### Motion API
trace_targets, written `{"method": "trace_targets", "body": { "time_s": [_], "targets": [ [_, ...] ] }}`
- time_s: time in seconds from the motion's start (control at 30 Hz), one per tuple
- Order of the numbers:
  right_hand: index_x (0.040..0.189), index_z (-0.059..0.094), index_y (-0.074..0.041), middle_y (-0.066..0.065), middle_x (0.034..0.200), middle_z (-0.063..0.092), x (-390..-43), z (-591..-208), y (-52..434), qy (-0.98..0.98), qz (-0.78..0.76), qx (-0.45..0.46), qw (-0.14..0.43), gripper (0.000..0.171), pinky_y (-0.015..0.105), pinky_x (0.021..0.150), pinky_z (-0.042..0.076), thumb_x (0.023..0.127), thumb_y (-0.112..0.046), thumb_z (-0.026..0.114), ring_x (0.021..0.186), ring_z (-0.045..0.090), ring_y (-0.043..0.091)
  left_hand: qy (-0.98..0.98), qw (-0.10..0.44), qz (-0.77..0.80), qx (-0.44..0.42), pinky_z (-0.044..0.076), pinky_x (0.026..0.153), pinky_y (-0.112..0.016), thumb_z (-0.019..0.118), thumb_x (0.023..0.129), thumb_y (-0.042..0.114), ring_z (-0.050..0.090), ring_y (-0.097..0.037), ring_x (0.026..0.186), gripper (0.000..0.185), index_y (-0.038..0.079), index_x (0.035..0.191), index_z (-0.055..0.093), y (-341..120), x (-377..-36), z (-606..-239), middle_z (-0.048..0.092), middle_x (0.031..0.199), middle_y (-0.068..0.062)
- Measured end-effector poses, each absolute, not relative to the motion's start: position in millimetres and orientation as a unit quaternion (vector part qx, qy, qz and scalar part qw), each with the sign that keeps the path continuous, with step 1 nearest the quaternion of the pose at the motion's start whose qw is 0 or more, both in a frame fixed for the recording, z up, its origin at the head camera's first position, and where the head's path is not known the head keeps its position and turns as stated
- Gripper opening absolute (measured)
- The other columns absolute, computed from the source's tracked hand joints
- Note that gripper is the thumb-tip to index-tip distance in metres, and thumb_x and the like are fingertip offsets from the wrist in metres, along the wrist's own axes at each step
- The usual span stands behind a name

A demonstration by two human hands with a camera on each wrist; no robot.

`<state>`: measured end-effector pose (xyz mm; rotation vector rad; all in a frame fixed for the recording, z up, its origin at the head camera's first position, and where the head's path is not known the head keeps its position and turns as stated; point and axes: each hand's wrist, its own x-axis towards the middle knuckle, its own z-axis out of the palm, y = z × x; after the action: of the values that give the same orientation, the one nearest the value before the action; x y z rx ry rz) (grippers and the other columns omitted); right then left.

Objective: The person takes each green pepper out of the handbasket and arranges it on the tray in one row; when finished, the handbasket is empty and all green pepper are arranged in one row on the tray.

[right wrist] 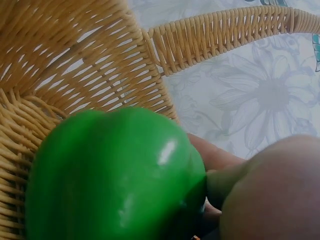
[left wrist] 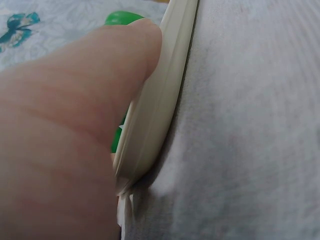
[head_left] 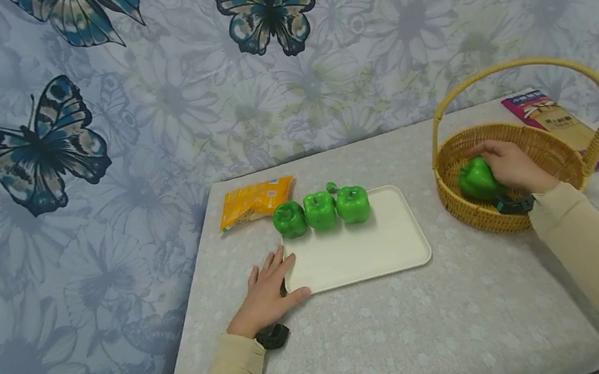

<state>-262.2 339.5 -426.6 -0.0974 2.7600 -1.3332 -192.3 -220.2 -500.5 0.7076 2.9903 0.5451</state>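
My right hand (head_left: 514, 169) reaches into a wicker basket (head_left: 456, 211) and grips a green bell pepper (head_left: 477, 179). In the right wrist view that pepper (right wrist: 115, 180) looks large and glossy against the woven wall, with thumb and fingers at its right side. Fingers spread, my left hand (head_left: 266, 297) rests at the near left corner of a cream tray (head_left: 357, 256). Its thumb touches the tray's rim in the left wrist view. Along the tray's back left side, three green bell peppers stand in a row: left (head_left: 290, 220), middle (head_left: 320, 211) and right (head_left: 352, 205).
An orange packet (head_left: 255, 202) lies behind the tray's left end. A small green object (head_left: 331, 187) shows behind the peppers, its kind unclear. Behind the basket lies a purple and tan bag (head_left: 553, 117). The basket's tall handle (head_left: 521, 64) arches over the right hand.
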Motion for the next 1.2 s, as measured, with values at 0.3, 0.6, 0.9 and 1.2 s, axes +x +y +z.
{"method": "trace_targets", "body": {
  "time_s": [0.3, 0.6, 0.9, 1.2],
  "targets": [
    [0.132, 0.046, -0.005, 0.021, 0.129, 0.042, -255.8, -422.0, 337.6, 0.906, -0.418, -0.040, 0.059, 0.062, 0.036, 0.070, 0.046, 0.095, -0.054, 0.033, 0.099, 0.048, 0.033, 0.960, 0.013, 0.175, 0.218, 0.002, 0.105, -0.060, 0.045, 0.079, 0.074, 0.006, -0.025, 0.141, 0.085, 0.029, 0.148, 0.025, -217.6, -192.5, -497.5, 0.006, 0.155, -0.001],
    [0.129, 0.049, -0.007, 0.021, 0.124, 0.045, -257.4, -422.4, 335.2, 0.919, -0.389, -0.048, 0.028, 0.060, 0.038, 0.066, 0.046, 0.092, -0.054, 0.043, 0.097, 0.049, 0.034, 0.957, 0.011, 0.189, 0.220, 0.000, 0.106, -0.059, 0.046, 0.079, 0.073, 0.006, -0.025, 0.141, 0.085, 0.028, 0.148, 0.025, -219.1, -190.5, -497.5, 0.006, 0.155, -0.001],
    [0.128, 0.047, -0.007, 0.019, 0.124, 0.046, -259.0, -424.8, 336.1, 0.906, -0.420, -0.032, -0.028, 0.061, 0.043, 0.070, 0.046, 0.091, -0.056, 0.043, 0.098, 0.048, 0.034, 0.959, 0.006, 0.173, 0.227, 0.003, 0.103, -0.063, 0.044, 0.080, 0.073, 0.006, -0.029, 0.140, 0.084, 0.027, 0.148, 0.025, -220.4, -190.9, -498.8, 0.006, 0.155, -0.001],
    [0.133, 0.046, -0.009, 0.017, 0.129, 0.045, -259.1, -426.1, 338.3, 0.901, -0.429, -0.028, -0.064, 0.061, 0.049, 0.075, 0.047, 0.090, -0.053, 0.049, 0.110, 0.046, 0.034, 0.958, 0.001, 0.178, 0.226, 0.002, 0.104, -0.062, 0.045, 0.079, 0.074, 0.007, -0.028, 0.141, 0.085, 0.027, 0.148, 0.025, -219.3, -191.5, -500.0, 0.006, 0.155, -0.001]
  ]
}}
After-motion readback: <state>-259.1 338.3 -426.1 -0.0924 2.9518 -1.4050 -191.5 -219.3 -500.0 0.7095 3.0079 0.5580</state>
